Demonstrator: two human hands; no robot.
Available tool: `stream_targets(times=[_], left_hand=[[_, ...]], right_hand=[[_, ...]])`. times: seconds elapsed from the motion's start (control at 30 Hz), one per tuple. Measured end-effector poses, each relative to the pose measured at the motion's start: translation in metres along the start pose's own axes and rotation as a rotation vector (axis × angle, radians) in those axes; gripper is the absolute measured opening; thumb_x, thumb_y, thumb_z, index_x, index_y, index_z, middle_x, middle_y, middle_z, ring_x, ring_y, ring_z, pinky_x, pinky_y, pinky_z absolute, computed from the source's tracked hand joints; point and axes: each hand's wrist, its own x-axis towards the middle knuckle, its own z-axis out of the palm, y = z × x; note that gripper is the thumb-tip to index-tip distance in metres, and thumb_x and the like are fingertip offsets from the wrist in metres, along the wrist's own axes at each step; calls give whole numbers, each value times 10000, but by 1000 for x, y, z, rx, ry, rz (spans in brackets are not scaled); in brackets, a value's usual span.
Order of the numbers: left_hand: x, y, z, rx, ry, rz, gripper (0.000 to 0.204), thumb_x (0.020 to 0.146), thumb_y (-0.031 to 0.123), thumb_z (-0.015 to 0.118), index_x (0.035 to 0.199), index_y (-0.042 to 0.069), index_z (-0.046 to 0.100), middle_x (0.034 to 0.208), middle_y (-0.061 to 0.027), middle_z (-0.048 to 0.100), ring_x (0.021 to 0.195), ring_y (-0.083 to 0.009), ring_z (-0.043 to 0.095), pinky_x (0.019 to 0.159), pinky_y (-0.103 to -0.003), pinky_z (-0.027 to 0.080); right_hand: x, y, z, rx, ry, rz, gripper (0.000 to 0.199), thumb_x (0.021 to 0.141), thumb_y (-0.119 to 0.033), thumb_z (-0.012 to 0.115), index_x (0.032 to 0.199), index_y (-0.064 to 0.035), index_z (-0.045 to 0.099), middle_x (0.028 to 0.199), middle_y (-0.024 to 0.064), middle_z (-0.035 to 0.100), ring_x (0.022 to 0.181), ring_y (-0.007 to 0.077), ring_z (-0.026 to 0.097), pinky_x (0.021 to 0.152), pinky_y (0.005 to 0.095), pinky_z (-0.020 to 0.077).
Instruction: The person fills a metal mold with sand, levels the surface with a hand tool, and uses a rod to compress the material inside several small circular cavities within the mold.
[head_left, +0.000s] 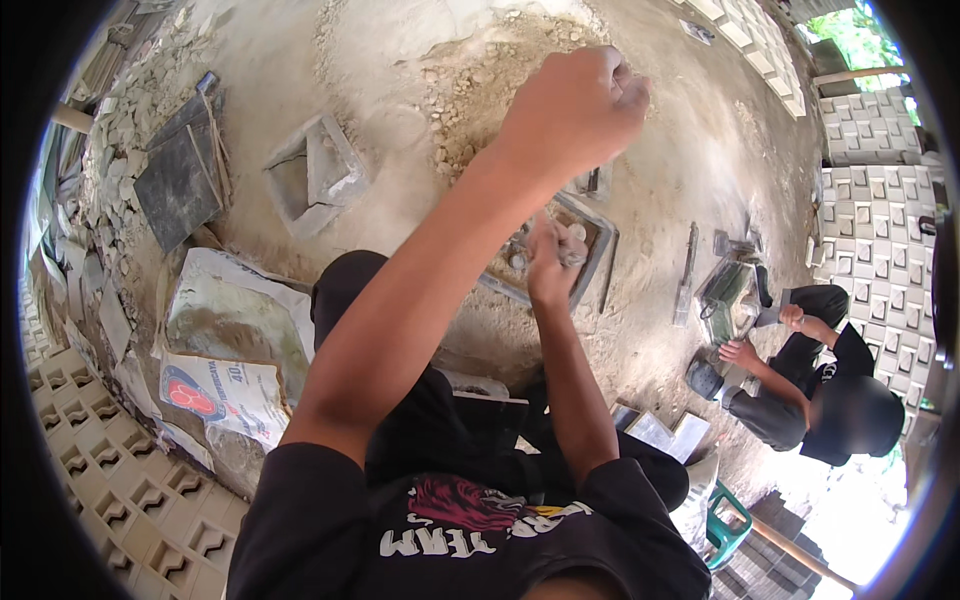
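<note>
My left hand (590, 105) is raised high over the work, closed in a fist; whatever it may hold is hidden inside the fingers. Lower down, my right hand (556, 257) is inside a grey rectangular mould frame (592, 268), its dusty fingers curled among pale rounded lumps (518, 262). I cannot make out what those fingers grip. The left forearm crosses in front of part of the frame. Just beyond the frame, a smaller grey block-like piece (598, 183) is partly hidden by my left wrist.
Left of centre lies another grey mould (350, 180), near dark boards (180, 175). An opened sack (225, 390) lies by my left leg. Crumbly rubble (470, 90) covers the far ground. At right, another person (800, 370) sits working at a mould (728, 300). Patterned blocks (870, 220) are stacked beyond.
</note>
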Motion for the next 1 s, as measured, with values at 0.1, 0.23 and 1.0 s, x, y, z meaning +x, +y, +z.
stream_targets(times=[0.1, 0.23, 1.0], left_hand=[[-2, -2, 3, 11, -15, 2, 450, 912, 398, 565, 982, -40, 640, 640, -116, 634, 576, -165, 629, 588, -320, 500], [-1, -5, 16, -33, 99, 110, 434, 907, 394, 575, 986, -28, 646, 578, -78, 609, 539, -151, 614, 554, -305, 491], [-3, -4, 15, -27, 32, 72, 481, 891, 406, 579, 1015, -52, 657, 706, -139, 666, 629, -222, 662, 645, -355, 516]], right_hand=[[4, 2, 2, -4, 6, 61, 389, 949, -116, 562, 592, -9, 451, 554, -51, 418, 547, 40, 345, 490, 267, 262], [-9, -4, -8, 31, 11, -64, 415, 962, -149, 563, 579, -40, 447, 562, -55, 409, 539, 36, 326, 488, 254, 250], [-42, -9, -6, -26, 92, 44, 423, 1000, -163, 512, 605, -43, 422, 608, -52, 423, 595, 37, 338, 521, 249, 249]])
